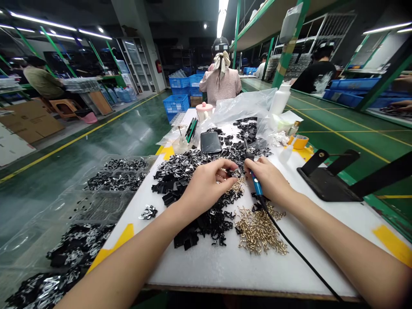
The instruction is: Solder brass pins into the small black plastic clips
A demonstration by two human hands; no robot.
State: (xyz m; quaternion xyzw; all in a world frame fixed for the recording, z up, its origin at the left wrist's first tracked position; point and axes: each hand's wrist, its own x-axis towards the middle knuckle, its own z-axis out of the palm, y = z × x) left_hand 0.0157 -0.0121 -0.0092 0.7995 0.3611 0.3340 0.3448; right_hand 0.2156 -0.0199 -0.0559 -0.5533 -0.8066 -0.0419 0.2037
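Observation:
My left hand (209, 182) is closed in a pinch on a small black part (231, 173) above the heap. Its fingers partly cover that part. Wrapped round a blue-handled corded tool (256, 183), shaped like a soldering iron, is my right hand (268, 178). A thin dark shaft points away from me, and a black cord trails toward the table's front edge. Under and around both hands spreads a heap of black and silvery small parts (180, 167). Small bent gold-coloured metal pins (260, 229) lie piled below my right hand, with more between the hands.
A phone (210, 142), a pink-lidded mug (204, 111), a white bottle (281, 98) and orange tape (298, 141) stand farther back. A black metal stand (334, 180) is at right. Clear trays (128, 195) of parts line the left. A person (222, 81) sits ahead.

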